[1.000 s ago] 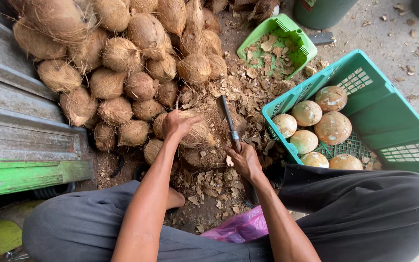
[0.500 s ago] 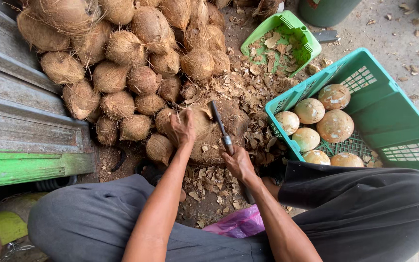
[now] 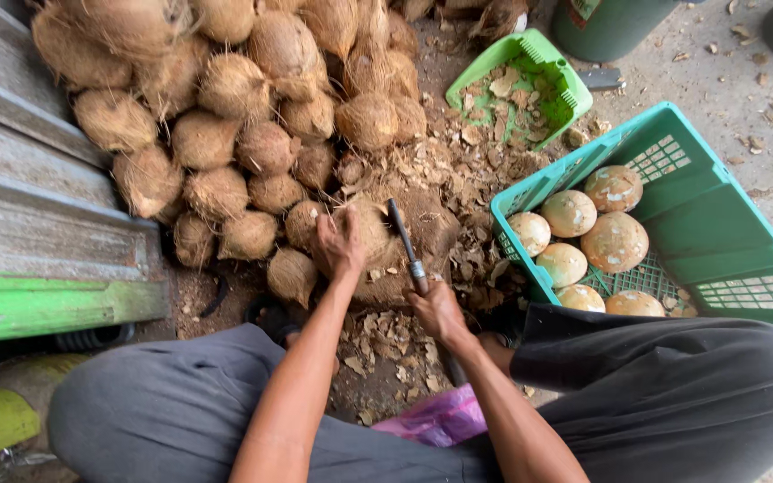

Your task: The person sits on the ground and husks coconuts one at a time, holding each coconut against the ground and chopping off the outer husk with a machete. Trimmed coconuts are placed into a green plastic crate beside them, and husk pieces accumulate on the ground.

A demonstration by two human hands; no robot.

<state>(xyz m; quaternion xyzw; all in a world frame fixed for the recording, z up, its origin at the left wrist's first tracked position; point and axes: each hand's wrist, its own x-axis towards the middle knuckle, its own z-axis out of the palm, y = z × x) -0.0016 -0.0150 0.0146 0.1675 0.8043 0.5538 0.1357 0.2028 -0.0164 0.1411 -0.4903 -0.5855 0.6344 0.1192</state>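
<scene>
Far left, a grey ribbed metal sheet with a green painted edge (image 3: 38, 295) is running along the ground. Beside it, a heap of brown fibrous unpeeled coconuts (image 3: 225, 134) is lying piled up against the sheet, reaching up to the top of the view.

At the foot of that heap, the left hand (image 3: 340, 246) is pressing down on a hairy brown coconut (image 3: 370, 234), its fingers curled over the top of the husk and gripping it in place. The coconut is sitting on the dirt ground among the lowest nuts of the pile, just ahead of the person's knees — grey trousers (image 3: 673, 394) are filling the bottom of the picture.

Just to the right, the right hand (image 3: 437, 309) is closing around the handle of a dark long-bladed metal tool (image 3: 406, 243), whose blade is slanting up and lying against the held coconut. Dry brown husk scraps (image 3: 386, 335) are littering the ground under both hands.

Further right, a small light-green plastic basket (image 3: 555, 82) is holding more scraps, and a large teal plastic crate (image 3: 726, 241) — touching the person's right leg — is holding pale peeled round coconuts (image 3: 615, 241).
</scene>
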